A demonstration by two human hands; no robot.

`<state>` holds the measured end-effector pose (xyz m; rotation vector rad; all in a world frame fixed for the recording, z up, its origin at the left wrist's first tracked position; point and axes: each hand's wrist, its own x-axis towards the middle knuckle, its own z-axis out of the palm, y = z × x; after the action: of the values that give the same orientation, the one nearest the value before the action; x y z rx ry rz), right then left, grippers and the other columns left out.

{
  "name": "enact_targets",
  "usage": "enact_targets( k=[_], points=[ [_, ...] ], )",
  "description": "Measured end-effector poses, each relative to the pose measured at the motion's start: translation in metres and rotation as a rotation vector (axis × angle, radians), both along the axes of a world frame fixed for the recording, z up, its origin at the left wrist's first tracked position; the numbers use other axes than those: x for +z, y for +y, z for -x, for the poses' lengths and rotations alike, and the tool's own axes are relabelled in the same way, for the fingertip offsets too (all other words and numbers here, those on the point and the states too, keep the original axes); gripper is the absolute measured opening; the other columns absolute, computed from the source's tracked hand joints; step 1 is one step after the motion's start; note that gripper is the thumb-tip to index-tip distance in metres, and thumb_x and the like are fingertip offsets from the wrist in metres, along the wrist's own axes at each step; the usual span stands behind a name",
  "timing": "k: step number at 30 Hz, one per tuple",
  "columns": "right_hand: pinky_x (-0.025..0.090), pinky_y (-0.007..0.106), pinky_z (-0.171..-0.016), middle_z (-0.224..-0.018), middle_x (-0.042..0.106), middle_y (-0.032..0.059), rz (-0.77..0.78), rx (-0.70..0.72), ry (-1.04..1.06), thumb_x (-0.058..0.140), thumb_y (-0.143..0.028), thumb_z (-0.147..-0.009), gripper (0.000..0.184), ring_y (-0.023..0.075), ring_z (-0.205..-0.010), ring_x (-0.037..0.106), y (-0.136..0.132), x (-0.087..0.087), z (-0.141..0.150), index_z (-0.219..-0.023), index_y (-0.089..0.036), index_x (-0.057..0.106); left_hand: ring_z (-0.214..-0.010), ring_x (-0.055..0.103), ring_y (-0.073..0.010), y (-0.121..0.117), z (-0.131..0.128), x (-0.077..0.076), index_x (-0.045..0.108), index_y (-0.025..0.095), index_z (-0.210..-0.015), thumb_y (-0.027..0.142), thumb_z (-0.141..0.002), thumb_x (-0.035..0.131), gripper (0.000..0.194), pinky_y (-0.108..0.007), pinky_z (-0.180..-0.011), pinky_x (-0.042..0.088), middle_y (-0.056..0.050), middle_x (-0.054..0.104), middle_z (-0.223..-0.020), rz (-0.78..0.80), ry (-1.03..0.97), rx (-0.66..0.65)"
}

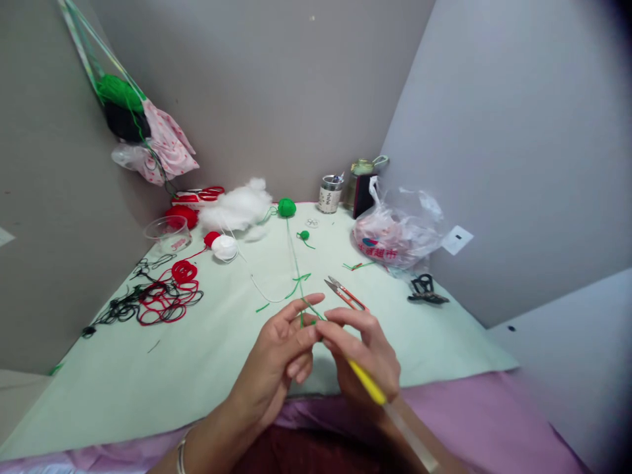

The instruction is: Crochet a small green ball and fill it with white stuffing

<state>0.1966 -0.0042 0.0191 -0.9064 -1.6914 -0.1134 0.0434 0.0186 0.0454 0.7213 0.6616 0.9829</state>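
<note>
My left hand (284,342) pinches a small piece of green crochet (313,323), with a green yarn strand (295,253) running over its raised index finger. That strand leads back to a green yarn ball (286,208) at the rear of the table. In my right hand (363,349) is a crochet hook with a yellow handle (366,380); its tip meets the green piece and is hidden by the fingers. Just beyond my right hand lie orange-handled thread snips (345,293). Short green yarn scraps (299,284) lie beyond my left hand.
Tangled red yarn (165,296) and black yarn (118,306) spread on the left, near a clear plastic cup (170,236). White stuffing (239,207) and a white yarn ball (224,247) sit behind. A plastic bag (395,234), hair clip (426,289) and pen tin (330,195) stand right.
</note>
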Motion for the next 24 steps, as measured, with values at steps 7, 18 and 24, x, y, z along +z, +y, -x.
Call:
enact_targets(
  k=[7, 18, 24],
  points=[
    [0.055, 0.03, -0.07, -0.085, 0.07, 0.0018, 0.272, 0.375, 0.558, 0.056, -0.019, -0.103, 0.021, 0.0154, -0.077, 0.065, 0.011, 0.013, 0.007, -0.099, -0.025, 0.075, -0.044, 0.03, 0.004, 0.006, 0.012, 0.008, 0.078, 0.021, -0.117, 0.023, -0.078, 0.088, 0.04, -0.011, -0.04, 0.029, 0.004, 0.058, -0.082, -0.065, -0.041, -0.024],
    [0.058, 0.034, -0.077, -0.099, 0.076, 0.0054, 0.053, 0.077, 0.212, 0.061, -0.007, -0.096, 0.031, 0.0192, -0.089, 0.071, 0.008, -0.001, 0.008, -0.115, -0.027, 0.076, -0.044, 0.023, 0.0025, 0.007, 0.007, -0.005, 0.08, 0.017, -0.115, 0.023, -0.079, 0.087, 0.038, -0.011, -0.042, 0.029, 0.009, 0.043, -0.065, 0.099, -0.147, -0.055],
    [0.052, 0.03, -0.065, -0.089, 0.073, 0.0032, 0.359, 0.356, 0.595, 0.061, -0.022, -0.101, 0.018, 0.0148, -0.073, 0.064, 0.014, 0.003, 0.005, -0.097, -0.024, 0.078, -0.049, 0.036, 0.0013, 0.009, 0.007, -0.005, 0.081, 0.021, -0.11, 0.022, -0.079, 0.086, 0.031, -0.013, -0.048, 0.036, 0.003, 0.059, -0.081, -0.045, -0.062, -0.009]
  ],
)
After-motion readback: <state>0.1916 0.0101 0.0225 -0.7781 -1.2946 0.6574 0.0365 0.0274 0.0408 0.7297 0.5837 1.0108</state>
